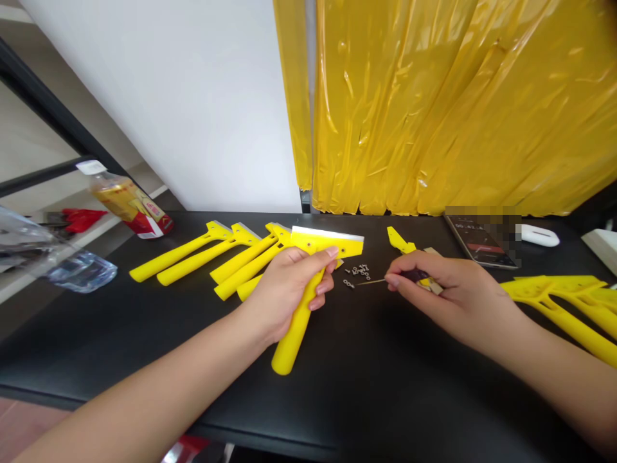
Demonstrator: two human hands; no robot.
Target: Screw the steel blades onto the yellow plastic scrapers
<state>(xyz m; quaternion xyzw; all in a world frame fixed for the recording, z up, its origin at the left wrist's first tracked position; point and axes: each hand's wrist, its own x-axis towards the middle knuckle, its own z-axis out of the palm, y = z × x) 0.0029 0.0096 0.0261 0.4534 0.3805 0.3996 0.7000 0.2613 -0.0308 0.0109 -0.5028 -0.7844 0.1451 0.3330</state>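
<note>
Your left hand (284, 283) wraps the yellow scraper (297, 325) above the table (361, 360), thumb high, probably for head control, while your right hand (446, 283) pinches the screwdriver (412, 275), tip by loose fasteners (362, 271), likely for reach.

From here, counter (371, 366) is lying open between left hand (294, 283) and right hand (443, 280); loose hardware (362, 271) is littering that gap's far end. Yellow scrapers (200, 259) are blocking the left; phone (475, 238) and yellow handles (576, 325) are crowding the right; yellow sheeting (434, 109) is walling off the back.
</note>
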